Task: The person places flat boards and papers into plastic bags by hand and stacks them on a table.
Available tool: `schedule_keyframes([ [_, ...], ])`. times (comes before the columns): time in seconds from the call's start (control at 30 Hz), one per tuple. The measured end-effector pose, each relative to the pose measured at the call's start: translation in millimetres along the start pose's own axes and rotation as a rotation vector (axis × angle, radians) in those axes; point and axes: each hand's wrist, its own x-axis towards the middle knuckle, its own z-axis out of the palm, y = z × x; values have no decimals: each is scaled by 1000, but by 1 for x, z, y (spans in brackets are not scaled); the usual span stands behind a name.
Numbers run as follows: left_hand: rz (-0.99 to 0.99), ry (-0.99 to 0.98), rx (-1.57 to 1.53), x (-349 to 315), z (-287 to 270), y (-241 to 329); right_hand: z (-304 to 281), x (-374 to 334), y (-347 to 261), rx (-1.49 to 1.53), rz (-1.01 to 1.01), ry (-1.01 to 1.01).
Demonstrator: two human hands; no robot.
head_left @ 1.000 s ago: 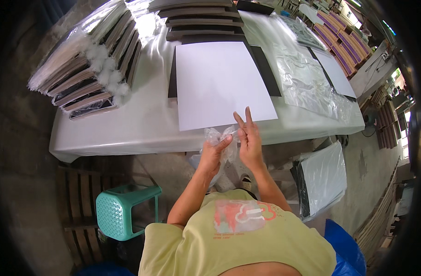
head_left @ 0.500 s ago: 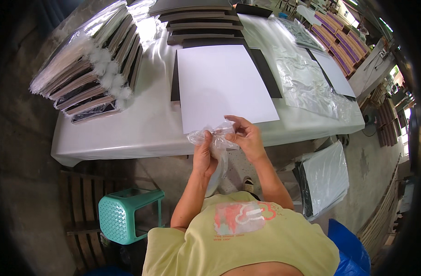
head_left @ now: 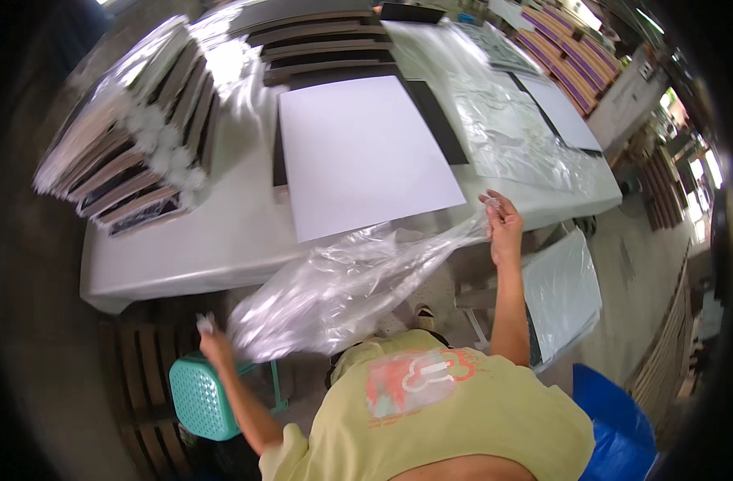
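Observation:
A clear plastic bag (head_left: 334, 297) hangs stretched between my hands in front of the table. My left hand (head_left: 215, 343), low at the left above the stool, grips one end and is blurred by motion. At the right, just past the table's front edge, my right hand (head_left: 504, 228) pinches the other end. Behind the bag, a large white sheet (head_left: 366, 152) lies on dark panels (head_left: 438, 120), its near edge by the table's front. Folds of the bag cover part of that table edge.
Bagged panels (head_left: 126, 136) are piled at the table's left, and a stack of dark panels (head_left: 326, 48) stands at the back. More clear film (head_left: 502, 120) lies at the right. A green stool (head_left: 199, 397) is below left; wrapped panels (head_left: 563, 297) lean below right.
My hands have moved far apart, the left down and leftward, the right to the right. The bag, bunched between them before, is now spread wide. The view has shifted slightly.

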Motion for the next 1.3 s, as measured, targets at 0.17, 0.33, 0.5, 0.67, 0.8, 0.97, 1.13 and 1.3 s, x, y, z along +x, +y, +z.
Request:
schedule_keyframes([
  [0.17, 200, -15, 333, 0, -63, -129, -17, -11, 2, -100, 74, 4],
  [0.33, 332, -76, -405, -21, -18, 100, 40, -29, 8, 29, 30, -80],
  [0.5, 721, -749, -1015, -149, 22, 279, 93, -51, -15, -73, -59, -300],
  [0.67, 461, -966, -1027, -159, 28, 300, 99, -52, -41, 285, 5, -508],
  [0.8, 251, -971, -939, -156, 16, 301, 91, -55, -36, -29, 56, -537],
  [0.97, 69, -951, -1104, -162, 16, 302, 97, -52, -17, -65, -135, -449],
  [1.13, -19, -1041, -1371, -158, 20, 294, 110, -49, -21, 60, -167, -429],
  [1.3, 511, -935, -696, -149, 5, 291, 93, -32, -37, 859, 425, -793],
])
